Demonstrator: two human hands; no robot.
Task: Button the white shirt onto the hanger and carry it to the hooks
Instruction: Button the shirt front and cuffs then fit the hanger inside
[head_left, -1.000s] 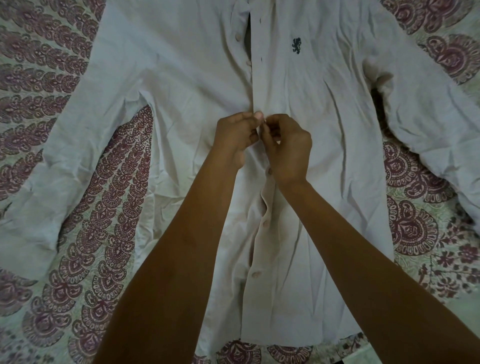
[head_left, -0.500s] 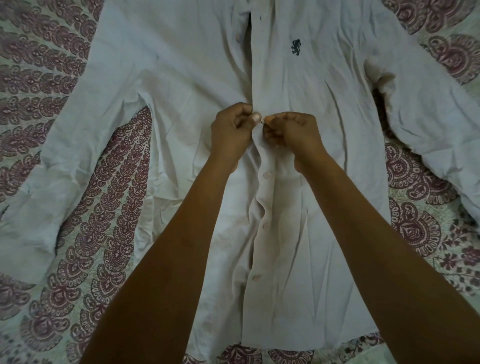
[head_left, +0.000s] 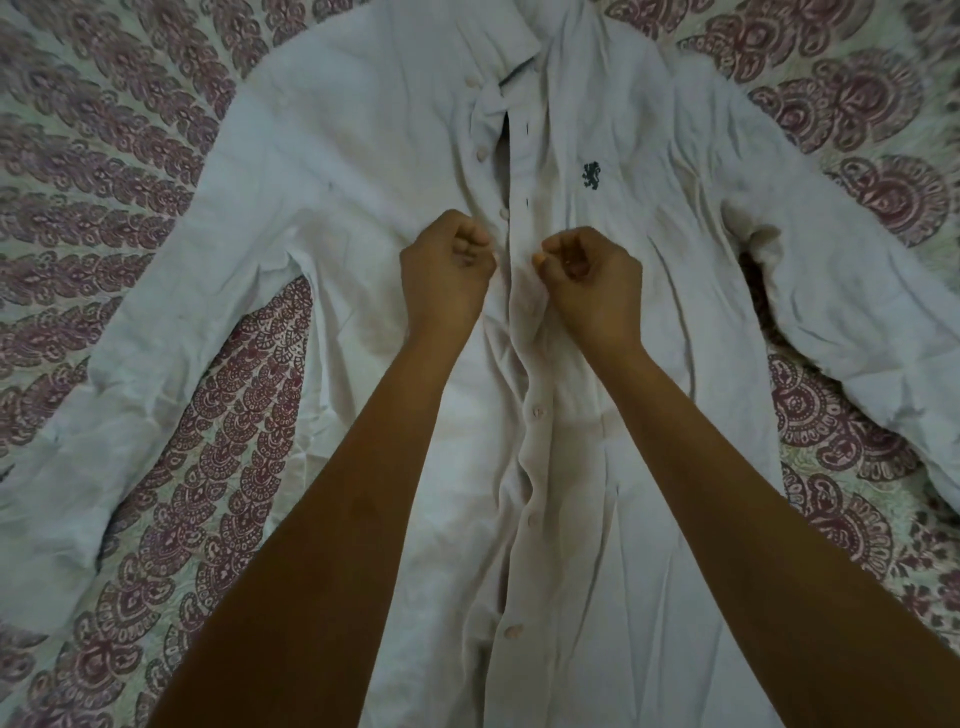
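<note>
Head | left hand (head_left: 447, 270), right hand (head_left: 592, 278) | fingers (head_left: 543, 256) curled, pinching white shirt (head_left: 363, 156) between them

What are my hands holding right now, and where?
The white shirt, at its front opening, mid-chest: the left hand pinches the button-side edge, the right hand the buttonhole strip. The left hold is partly hidden.

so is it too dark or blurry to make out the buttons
Head view: the light is dim and flat with no glare, yet the buttons and lion logo on the white shirt are readable. Head view: the forearms, stretched by the wide lens, go darkest at the bottom edge.
</note>
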